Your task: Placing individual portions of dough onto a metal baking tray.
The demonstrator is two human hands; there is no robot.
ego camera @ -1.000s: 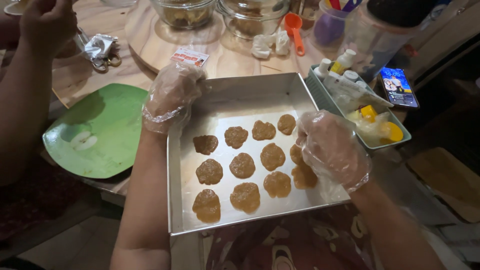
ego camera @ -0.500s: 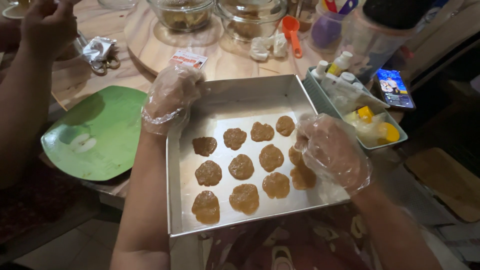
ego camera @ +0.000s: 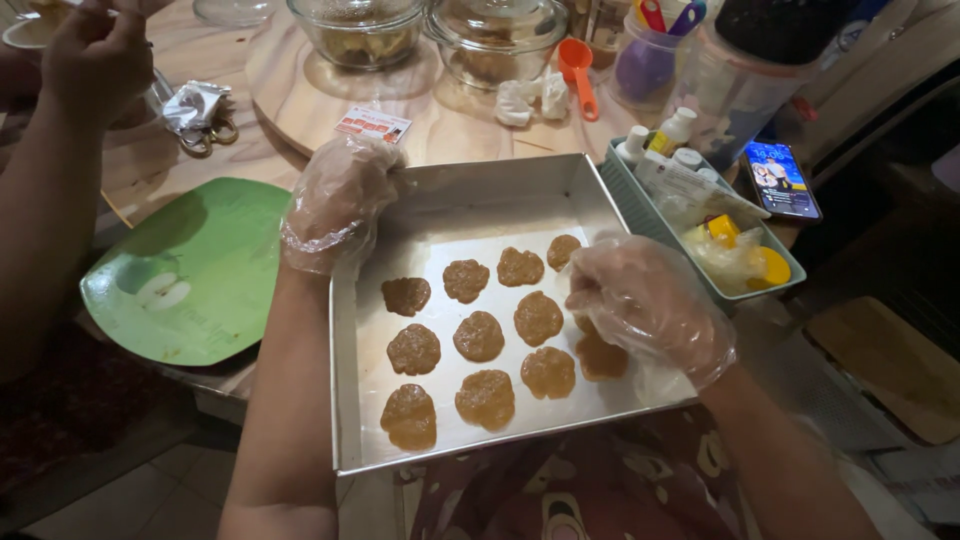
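Note:
A square metal baking pan (ego camera: 346, 400) rests at the table's edge in front of me. It holds several flat brown dough rounds (ego camera: 479, 336) in rows. My left hand (ego camera: 338, 196), in a clear plastic glove, grips the pan's far left corner. My right hand (ego camera: 648, 306), also gloved, is inside the pan over its right side. Its fingers curl down onto the dough rounds there (ego camera: 602, 358). The glove and fingers hide whether they pinch anything.
A green plate (ego camera: 190, 280) lies left of the pan. Another person's hand (ego camera: 92, 60) works at the top left. A teal tray of small bottles (ego camera: 700, 190) and a phone (ego camera: 781, 180) sit to the right. Glass bowls (ego camera: 360, 30) and an orange scoop (ego camera: 578, 72) stand behind.
Almost nothing. My right hand has shifted slightly over the right-hand dough rounds. My left hand keeps its hold on the pan corner.

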